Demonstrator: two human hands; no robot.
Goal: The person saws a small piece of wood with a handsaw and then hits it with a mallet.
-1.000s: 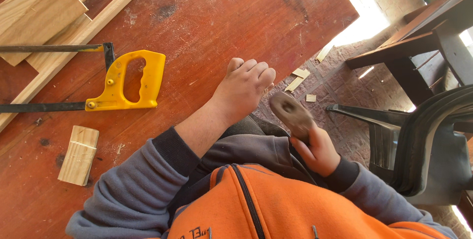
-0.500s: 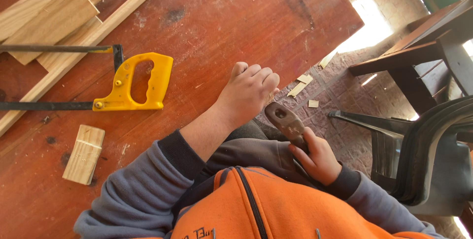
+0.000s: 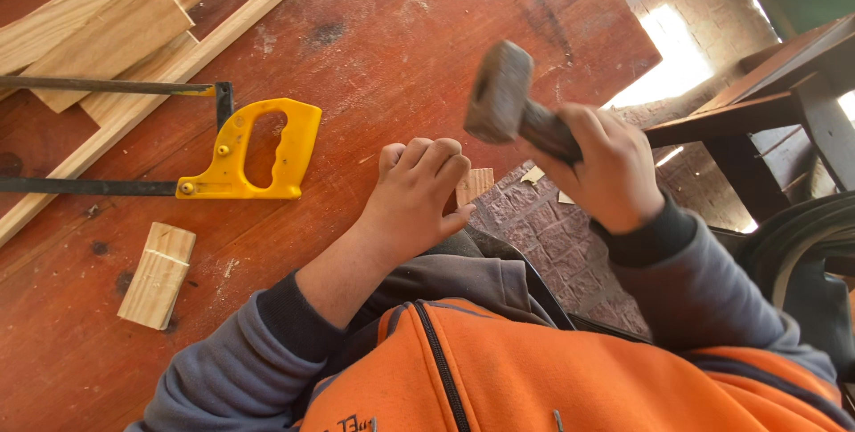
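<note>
— Holding the hammer (image 3: 512, 107) raised in my right hand (image 3: 606, 169), grip wrapped tight round its handle, just off the table's (image 3: 374, 31) near edge.

— And your left hand (image 3: 419, 191)?

— Curled at that edge, holding nothing I can see. Wood block (image 3: 158, 274) cut, saw (image 3: 240, 151) lying idle; no blow landed.

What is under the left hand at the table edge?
The left hand rests curled on the red table. Beside its fingers a small wood piece shows. Anything beneath the palm is covered. The right hand holds a hammer above.
</note>
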